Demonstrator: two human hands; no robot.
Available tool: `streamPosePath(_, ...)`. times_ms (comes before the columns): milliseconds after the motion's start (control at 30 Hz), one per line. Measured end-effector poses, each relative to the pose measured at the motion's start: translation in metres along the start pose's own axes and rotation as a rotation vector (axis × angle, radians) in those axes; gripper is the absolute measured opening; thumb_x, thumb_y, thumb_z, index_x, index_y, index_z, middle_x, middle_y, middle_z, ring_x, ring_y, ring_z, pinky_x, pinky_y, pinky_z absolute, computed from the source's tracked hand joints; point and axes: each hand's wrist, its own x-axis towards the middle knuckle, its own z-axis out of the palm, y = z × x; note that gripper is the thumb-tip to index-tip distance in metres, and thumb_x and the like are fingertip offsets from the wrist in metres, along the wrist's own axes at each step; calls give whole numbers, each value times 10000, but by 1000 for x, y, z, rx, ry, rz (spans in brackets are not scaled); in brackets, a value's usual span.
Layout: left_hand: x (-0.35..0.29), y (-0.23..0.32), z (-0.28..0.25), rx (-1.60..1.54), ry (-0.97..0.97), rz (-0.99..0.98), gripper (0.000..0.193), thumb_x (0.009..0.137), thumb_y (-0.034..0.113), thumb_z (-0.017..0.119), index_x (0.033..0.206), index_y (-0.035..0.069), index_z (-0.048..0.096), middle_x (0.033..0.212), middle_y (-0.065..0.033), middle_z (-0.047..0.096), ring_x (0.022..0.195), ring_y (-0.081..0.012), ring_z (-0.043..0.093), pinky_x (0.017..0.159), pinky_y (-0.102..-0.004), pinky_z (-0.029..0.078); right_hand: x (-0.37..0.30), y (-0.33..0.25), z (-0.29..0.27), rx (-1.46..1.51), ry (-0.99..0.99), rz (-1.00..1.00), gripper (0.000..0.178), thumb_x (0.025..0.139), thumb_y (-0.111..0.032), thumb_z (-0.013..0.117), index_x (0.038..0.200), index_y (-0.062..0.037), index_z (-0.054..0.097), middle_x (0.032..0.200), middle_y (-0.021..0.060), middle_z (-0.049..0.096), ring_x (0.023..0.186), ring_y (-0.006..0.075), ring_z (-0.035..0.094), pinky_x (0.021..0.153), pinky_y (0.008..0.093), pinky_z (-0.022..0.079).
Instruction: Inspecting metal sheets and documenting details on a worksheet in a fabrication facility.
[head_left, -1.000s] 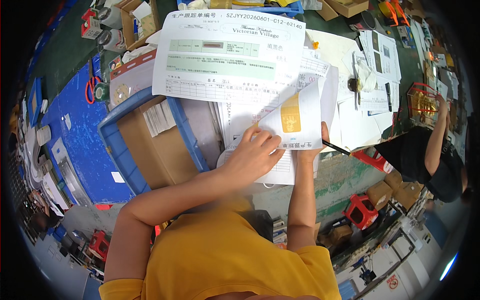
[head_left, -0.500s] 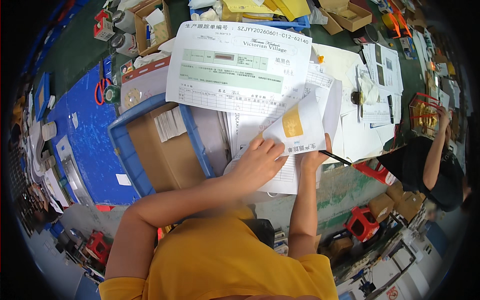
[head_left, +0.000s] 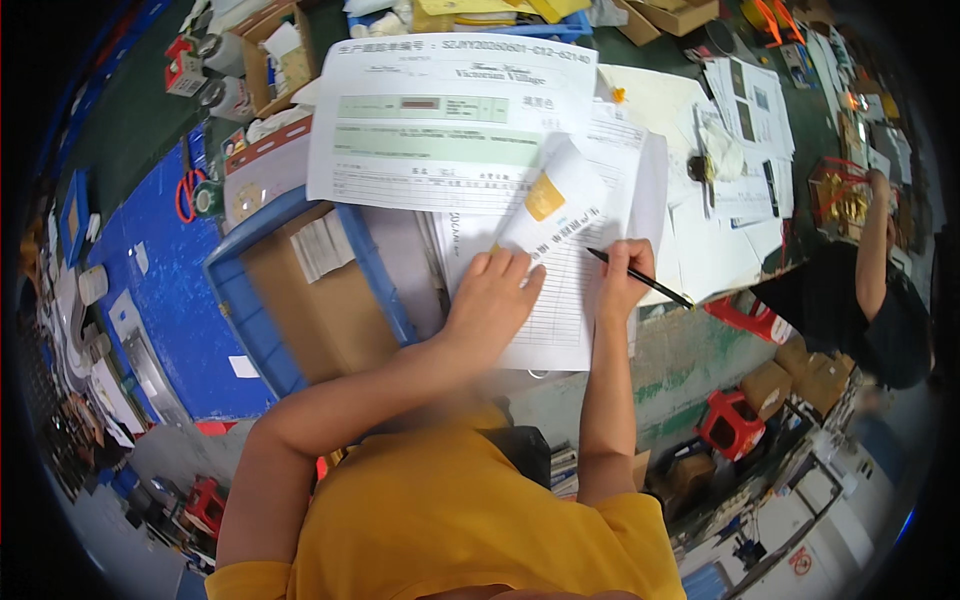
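My right hand point(head_left: 626, 282) grips a black pen point(head_left: 655, 283), its tip over the ruled form point(head_left: 560, 315) in front of me. My left hand point(head_left: 493, 305) rests on the papers with its fingers spread, the fingertips at the lower edge of a folded-back sheet point(head_left: 585, 190). That sheet shows a yellow patch on its turned side. Beyond it, a large printed sheet point(head_left: 440, 110) with green bands lies over the upper part of the paper stack.
To the left stands a blue tray point(head_left: 222, 285) lined with cardboard, holding a stack of slips point(head_left: 322, 247). Red scissors point(head_left: 187, 194) lie on the blue board point(head_left: 165, 270). More papers point(head_left: 745, 120) cover the right side. Another person's arm point(head_left: 874, 250) is at far right.
The folded sheet has been laid further back and left, uncovering more of the ruled form. My right hand has moved from under the sheet to above the form, pen still in it.
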Motion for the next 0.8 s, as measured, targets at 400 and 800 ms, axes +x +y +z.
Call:
streamPosePath(400,1,-1,-2,-38,-11,-10,376,744,34,545,1113,47,614,856,-51,479,851,-201,469,747,-315,341,2,2,2,-98,74,-68,305,828,-106,661,639,-66,426,573,-29,432,544,45,345,503,206,308)
streamPosePath(800,1,-2,-1,-38,-32,-15,384,744,35,539,1121,43,610,857,-50,486,867,-197,468,755,-316,340,3,-3,4,-370,-44,-117,327,834,-70,638,622,-72,389,594,-23,427,556,53,352,521,208,326)
